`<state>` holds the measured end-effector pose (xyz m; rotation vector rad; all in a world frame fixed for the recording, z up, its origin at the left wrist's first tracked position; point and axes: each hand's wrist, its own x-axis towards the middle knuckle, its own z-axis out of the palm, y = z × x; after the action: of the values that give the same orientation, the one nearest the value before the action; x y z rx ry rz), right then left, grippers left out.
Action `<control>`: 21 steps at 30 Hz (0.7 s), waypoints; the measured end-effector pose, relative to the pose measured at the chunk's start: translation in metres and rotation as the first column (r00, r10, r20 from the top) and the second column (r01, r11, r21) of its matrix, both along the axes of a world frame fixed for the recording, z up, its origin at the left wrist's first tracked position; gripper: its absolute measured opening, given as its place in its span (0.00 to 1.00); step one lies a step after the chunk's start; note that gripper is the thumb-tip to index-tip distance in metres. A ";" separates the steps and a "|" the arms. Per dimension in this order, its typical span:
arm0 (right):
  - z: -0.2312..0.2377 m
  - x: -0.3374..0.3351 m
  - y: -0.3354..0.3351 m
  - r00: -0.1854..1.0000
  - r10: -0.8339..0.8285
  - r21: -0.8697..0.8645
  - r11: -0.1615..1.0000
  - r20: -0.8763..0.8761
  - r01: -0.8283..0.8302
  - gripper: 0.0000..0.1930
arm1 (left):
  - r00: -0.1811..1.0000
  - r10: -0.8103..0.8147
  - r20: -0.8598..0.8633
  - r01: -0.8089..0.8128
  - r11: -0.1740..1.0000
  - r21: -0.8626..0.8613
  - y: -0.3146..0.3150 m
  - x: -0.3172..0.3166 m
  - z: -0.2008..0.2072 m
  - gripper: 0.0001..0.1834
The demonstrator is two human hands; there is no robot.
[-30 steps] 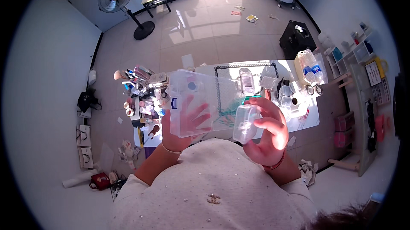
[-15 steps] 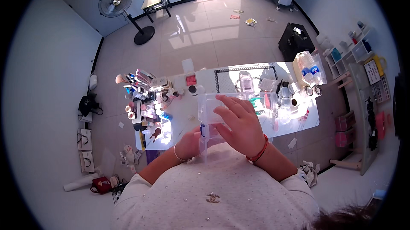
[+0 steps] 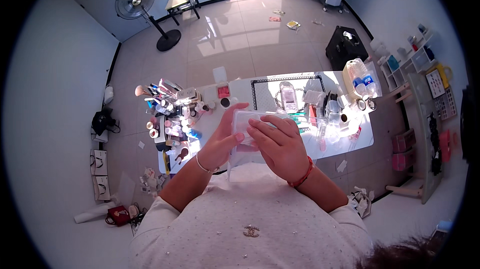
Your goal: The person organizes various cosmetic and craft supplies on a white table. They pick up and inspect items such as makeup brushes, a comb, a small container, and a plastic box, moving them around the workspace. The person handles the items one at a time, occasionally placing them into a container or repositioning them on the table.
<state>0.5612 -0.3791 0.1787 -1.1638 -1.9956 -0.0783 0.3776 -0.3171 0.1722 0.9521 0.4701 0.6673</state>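
In front of my chest I hold a clear plastic box, tilted, with see-through walls. My left hand grips its left side, the thumb over the near face and the fingers round the far edge. Across the box lies my right hand, its fingers close together and bent over the plastic. The right palm and fingers hide much of the box, so what is inside cannot be made out. A red cord bracelet circles the right wrist, and a pale bangle the left.
Beyond my hands stands a white table. Bottles and makeup brushes crowd its left side. Toward the right are a black-edged mat, a pink phone-like object and a bin with bottles. A pedestal fan and black suitcase stand behind.
My left hand has moved up and now clasps the box's left edge. The box has turned, and its blue latch no longer shows. My right hand's fingers have drawn together over it.
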 end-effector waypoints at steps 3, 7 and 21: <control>0.002 0.000 -0.005 1.000 -0.011 0.067 0.998 -0.011 0.012 0.17 | 0.997 -0.048 0.064 0.046 0.999 0.026 0.001 -0.003 -0.007 0.36; 0.001 0.004 -0.007 0.999 -0.033 0.075 0.997 -0.031 0.035 0.18 | 0.997 -0.027 0.077 0.021 0.997 0.079 0.002 -0.001 -0.015 0.37; 0.002 0.005 -0.004 0.965 0.071 0.081 0.995 -0.253 -0.052 0.17 | 0.968 0.123 -0.219 0.048 0.766 0.641 0.003 -0.003 0.010 0.26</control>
<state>0.5660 -0.3829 0.1804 -1.0102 -1.7835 0.0290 0.3745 -0.3145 0.1825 1.7050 0.4900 0.7672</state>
